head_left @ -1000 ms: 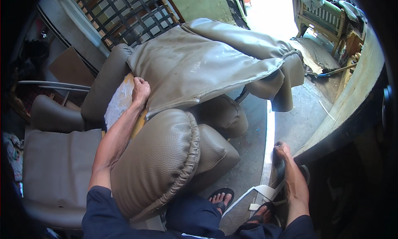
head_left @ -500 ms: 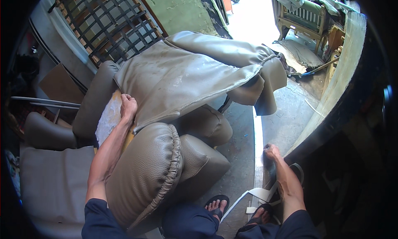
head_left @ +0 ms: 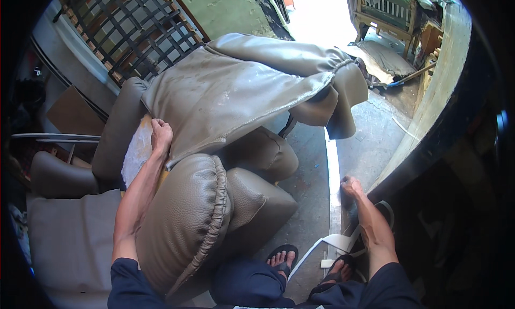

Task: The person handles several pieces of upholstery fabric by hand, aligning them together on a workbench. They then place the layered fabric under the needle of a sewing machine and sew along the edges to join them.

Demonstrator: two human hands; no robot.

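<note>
An upholstery workshop: white padding point(head_left: 135, 154) lies exposed beside a loose brown cover point(head_left: 214, 92); a black-webbed frame point(head_left: 131, 32) stands at the back; slatted wooden furniture point(head_left: 387, 20) sits near a bright opening point(head_left: 322, 14).

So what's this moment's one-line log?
left hand: curled at brown cover | right hand: curled near pale board | grips: unclear

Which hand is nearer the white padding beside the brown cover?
Left. The left hand is close beside the white padding, next to the brown cover; the right hand is farther off, beyond the brown cushion to the right.
</note>
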